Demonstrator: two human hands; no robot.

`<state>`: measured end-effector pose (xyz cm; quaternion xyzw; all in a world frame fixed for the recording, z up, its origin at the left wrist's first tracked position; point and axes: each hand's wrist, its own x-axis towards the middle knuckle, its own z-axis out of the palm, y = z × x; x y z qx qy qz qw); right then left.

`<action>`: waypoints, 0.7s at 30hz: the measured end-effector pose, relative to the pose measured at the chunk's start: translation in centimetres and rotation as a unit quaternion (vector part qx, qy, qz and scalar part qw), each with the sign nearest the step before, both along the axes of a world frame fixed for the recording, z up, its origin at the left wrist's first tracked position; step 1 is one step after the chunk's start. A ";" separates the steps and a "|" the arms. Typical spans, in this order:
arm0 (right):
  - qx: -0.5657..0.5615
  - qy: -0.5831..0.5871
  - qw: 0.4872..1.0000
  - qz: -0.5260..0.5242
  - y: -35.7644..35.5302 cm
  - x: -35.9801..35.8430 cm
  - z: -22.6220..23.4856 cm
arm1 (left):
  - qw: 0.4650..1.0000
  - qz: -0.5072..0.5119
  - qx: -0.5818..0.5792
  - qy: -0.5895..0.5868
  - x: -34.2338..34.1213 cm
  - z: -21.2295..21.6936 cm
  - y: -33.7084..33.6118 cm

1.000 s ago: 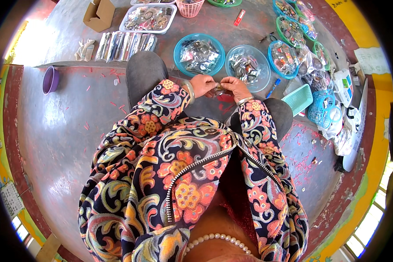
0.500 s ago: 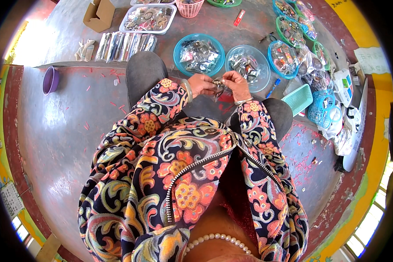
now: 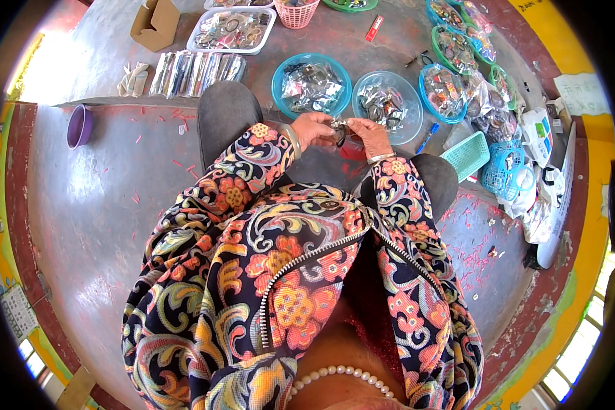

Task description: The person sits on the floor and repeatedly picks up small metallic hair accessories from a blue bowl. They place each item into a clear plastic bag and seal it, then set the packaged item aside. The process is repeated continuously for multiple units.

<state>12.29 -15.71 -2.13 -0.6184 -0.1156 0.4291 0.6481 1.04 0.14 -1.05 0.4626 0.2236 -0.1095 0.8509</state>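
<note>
Between my two hands is a small dark loop with a shiny part (image 3: 339, 131), perhaps a hair tie or bracelet; its exact kind is too small to make out. My left hand (image 3: 311, 130) pinches it from the left, fingers closed. On the other side, my right hand (image 3: 372, 139) has its thumb and fingertips closed at the loop's upper right edge. Just beyond the hands stand a blue basin (image 3: 277, 96) holding clear-wrapped small items and a translucent bowl (image 3: 408, 123) with loose dark and coloured pieces.
Right of the bowls are a blue pen (image 3: 428, 137), a green basket (image 3: 466, 158) and several filled baskets and bags. Farther left lie a row of plastic packets (image 3: 197, 74), a white tub (image 3: 254, 49), gloves (image 3: 133, 79) and a cardboard box (image 3: 154, 24). A purple bowl (image 3: 79, 127) is at far left.
The loop has turned between my fingers and now hangs as a rounder dark ring. My right hand has flattened and shifted slightly lower. The bowls have not moved.
</note>
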 end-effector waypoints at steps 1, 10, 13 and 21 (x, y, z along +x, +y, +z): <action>-0.005 -0.006 1.000 0.004 -0.1 0.0 0.0 | 1.000 -0.012 0.007 0.007 0.0 0.3 0.0; 0.002 -0.003 0.999 0.045 -0.2 0.0 0.2 | 0.996 0.001 0.075 0.040 0.0 1.5 -0.7; -0.003 -0.005 0.998 0.059 0.1 -0.1 0.4 | 0.994 0.041 0.098 0.036 0.0 0.8 -0.5; 0.006 0.001 0.998 0.068 0.2 -0.2 0.0 | 0.987 0.107 0.115 0.041 0.2 0.2 -0.7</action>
